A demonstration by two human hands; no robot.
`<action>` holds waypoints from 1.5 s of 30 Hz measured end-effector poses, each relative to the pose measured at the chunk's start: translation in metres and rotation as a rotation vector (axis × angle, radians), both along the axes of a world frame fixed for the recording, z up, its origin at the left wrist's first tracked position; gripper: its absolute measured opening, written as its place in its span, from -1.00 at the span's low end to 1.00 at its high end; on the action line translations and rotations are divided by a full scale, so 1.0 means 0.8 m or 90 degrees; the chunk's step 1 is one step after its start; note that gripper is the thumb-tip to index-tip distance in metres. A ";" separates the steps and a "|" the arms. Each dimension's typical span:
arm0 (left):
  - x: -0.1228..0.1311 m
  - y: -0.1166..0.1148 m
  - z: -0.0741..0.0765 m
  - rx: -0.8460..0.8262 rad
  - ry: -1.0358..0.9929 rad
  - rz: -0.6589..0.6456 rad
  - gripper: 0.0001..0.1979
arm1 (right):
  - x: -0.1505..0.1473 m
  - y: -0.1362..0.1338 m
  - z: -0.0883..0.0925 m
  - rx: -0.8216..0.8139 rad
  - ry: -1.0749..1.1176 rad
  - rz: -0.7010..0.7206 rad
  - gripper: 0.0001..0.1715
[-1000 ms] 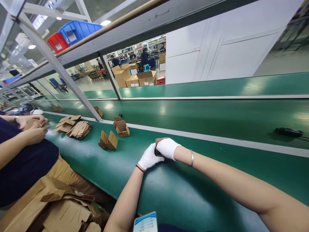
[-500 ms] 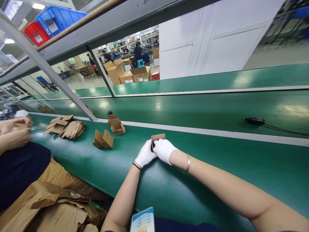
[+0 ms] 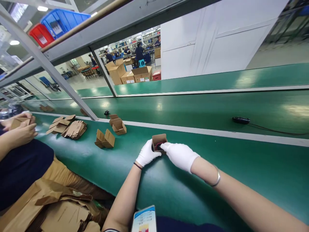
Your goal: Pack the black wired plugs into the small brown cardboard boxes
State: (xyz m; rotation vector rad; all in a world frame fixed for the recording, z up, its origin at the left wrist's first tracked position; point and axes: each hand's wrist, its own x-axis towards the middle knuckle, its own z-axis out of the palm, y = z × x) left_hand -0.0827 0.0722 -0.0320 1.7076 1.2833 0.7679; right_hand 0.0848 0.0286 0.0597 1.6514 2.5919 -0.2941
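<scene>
A small open cardboard box stands on the green work surface with its flap raised. My left hand, in a white glove, is closed around the box's left side, thumb along the front. Inside shows a dark part with a thin red wire, mostly hidden. My gloved right hand reaches in from the right, its fingertips together at the box opening by the wire. Whatever those fingertips pinch is too small to make out.
Folded open boxes and a stack of flat cardboard lie to the left. Beyond the white rail, a black cabled item rests on the belt. A co-worker's hands hold cardboard at far left. A slanted metal post rises ahead.
My right hand has drawn back to the right, exposing the box's inside and the red wire. The black cabled item on the belt has shifted left. My left hand stays on the box.
</scene>
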 end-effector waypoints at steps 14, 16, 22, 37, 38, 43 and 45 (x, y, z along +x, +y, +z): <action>-0.122 0.091 0.080 0.107 0.664 0.330 -0.58 | 0.046 0.186 -0.034 0.129 -0.060 -0.135 -0.62; -0.124 0.096 0.090 0.090 0.688 0.311 -0.65 | 0.048 0.206 -0.025 0.147 -0.054 -0.152 -0.61; -0.070 0.065 0.086 0.104 0.706 0.221 -0.73 | 0.040 0.180 -0.039 0.211 0.029 -0.117 -0.58; 0.090 -0.065 0.091 0.317 0.523 -0.025 -0.75 | 0.097 0.020 -0.108 0.043 0.380 -0.243 -0.46; 0.101 -0.074 0.085 0.337 0.508 -0.058 -0.76 | 0.098 0.020 -0.111 0.053 0.386 -0.243 -0.46; 0.144 -0.083 0.031 0.272 0.456 -0.356 -0.84 | 0.101 0.023 -0.115 0.076 0.397 -0.191 -0.51; 0.149 -0.073 0.016 0.223 0.433 -0.486 -0.84 | 0.104 0.022 -0.116 0.073 0.391 -0.173 -0.51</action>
